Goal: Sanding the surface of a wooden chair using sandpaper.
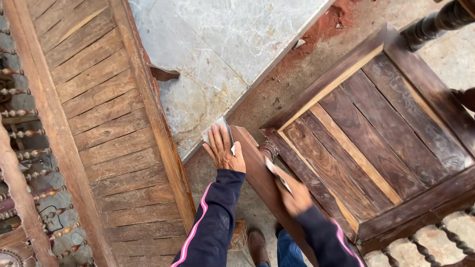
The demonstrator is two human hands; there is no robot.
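The chair leg (257,170) runs from the lower middle of the view up toward the stone slab (222,44), jutting from the corner of the dark slatted chair seat (376,133), which lies tipped on the ground. It looks like solid hardwood: stiff, fairly heavy as part of the whole chair, and not fragile. Its flat faces give a firm place to press or brace; the turned part near the seat would be harder to grip.

The left hand (223,150) lies flat and open, fingers spread, at the leg's upper end, pressing down a folded sheet of sandpaper (223,129). That sheet is thin, light and floppy, best held under the palm. The right hand (296,197) is closed around another piece of sandpaper (277,174) set against the leg's side; motion blur makes its exact grip hard to read.

To the left lies a paler slatted panel (99,123) with beaded spindles at its edge. Reddish dust lies by the slab.

The leg's lower end is hidden behind the arms, and a shoe (257,244) shows beneath. The chair's back and far legs are cut off by the frame.
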